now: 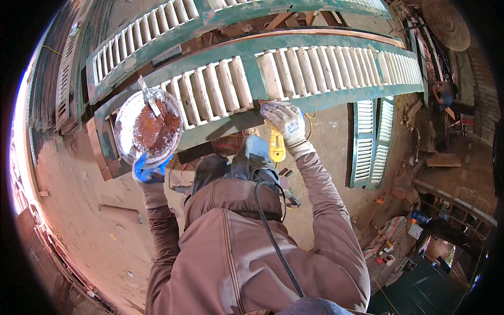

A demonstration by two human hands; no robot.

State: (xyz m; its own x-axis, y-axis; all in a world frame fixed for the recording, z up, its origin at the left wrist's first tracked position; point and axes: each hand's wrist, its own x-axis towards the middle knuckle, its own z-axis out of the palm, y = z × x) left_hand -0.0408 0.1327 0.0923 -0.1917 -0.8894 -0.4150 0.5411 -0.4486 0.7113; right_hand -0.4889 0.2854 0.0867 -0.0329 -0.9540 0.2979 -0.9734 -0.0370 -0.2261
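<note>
At the left, my left hand (150,169), in a blue-palmed glove, is closed on the near rim of a white bowl (122,137). Reddish-brown paste (152,126) and white powdery residue lie in the bowl, and a metal spatula (149,97) leans across its far side. My right hand (285,122), in a white glove, grips a tool with a yellow handle (276,145), apparently a putty knife; the glove hides most of its blade. Its fingertips are at the near edge of a green louvred shutter (252,73), beside a brown patch where the slat sections meet.
A second green shutter (144,47) lies beyond the first. Another louvred shutter (371,142) stands to the right, and several more stack at the far left (65,79). A cylinder-shaped piece (119,213) lies on the floor. Another person (446,94) is at the far right.
</note>
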